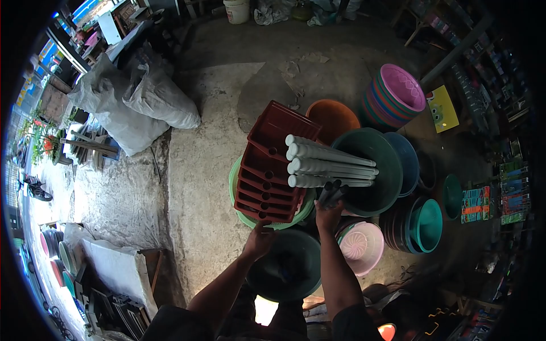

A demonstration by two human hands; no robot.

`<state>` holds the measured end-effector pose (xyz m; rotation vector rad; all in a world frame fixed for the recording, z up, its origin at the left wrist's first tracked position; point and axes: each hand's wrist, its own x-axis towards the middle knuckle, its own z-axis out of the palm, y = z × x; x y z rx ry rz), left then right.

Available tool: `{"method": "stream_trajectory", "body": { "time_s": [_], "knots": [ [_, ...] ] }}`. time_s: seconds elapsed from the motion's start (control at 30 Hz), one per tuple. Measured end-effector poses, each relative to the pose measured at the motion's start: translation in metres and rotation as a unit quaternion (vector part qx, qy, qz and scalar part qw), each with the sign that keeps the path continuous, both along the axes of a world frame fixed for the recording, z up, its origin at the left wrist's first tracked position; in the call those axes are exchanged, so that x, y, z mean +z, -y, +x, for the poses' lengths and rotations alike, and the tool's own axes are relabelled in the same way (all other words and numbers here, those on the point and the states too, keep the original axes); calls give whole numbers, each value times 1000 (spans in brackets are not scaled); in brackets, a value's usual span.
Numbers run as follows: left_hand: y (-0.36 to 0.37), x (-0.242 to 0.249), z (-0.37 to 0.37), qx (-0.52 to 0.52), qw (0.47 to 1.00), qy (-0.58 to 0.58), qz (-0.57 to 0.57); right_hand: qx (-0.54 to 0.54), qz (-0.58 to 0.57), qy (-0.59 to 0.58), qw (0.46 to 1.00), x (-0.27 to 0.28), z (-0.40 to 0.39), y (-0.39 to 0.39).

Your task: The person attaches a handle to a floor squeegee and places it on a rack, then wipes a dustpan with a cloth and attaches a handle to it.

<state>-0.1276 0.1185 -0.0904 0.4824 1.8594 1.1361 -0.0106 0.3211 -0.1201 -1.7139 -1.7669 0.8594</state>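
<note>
My left hand [259, 240] is at the lower edge of a stack of dark red plastic dustpans [267, 190], its fingers closed on the nearest one. The dustpans rest over a light green basin [234, 184]. My right hand [329, 216] is wrapped round several short dark tubes [333, 193]. Just beyond it, several pale grey ribbed tubes [330, 165] lie across a large dark green basin [384, 176]. A dark basin [284, 264] stands below, between my forearms.
Pink basin [362, 247], teal basin [426, 224], orange basin [333, 119] and a tall stack of coloured baskets [392, 99] stand around on the right. White sacks [119, 102] lean at the upper left. A covered box [114, 264] is at the lower left.
</note>
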Motion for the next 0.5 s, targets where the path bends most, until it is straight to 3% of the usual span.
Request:
{"method": "stream_trajectory", "body": {
  "time_s": [0.1, 0.17, 0.23, 0.3, 0.37, 0.5],
  "knots": [
    [1, 5, -8, 1, 1000, -12, 18, -5, 23, -28, 999, -4, 9, 12],
    [6, 16, -10, -16, 999, -27, 22, 21, 50, 63, 997, -20, 31, 35],
    [16, 28, -6, -47, 999, 20, 16, 29, -69, 46, 996, 12, 49, 78],
    [31, 22, -6, -102, 995, -11, 4, 78, -139, 77, 984, -23, 93, 119],
    [49, 10, -4, -163, 986, -41, -6, 7, -158, 18, 987, -50, 122, 167],
    [70, 27, -16, -281, 956, -84, 7, 6, -218, -2, 976, -8, 123, 208]
  ]
}}
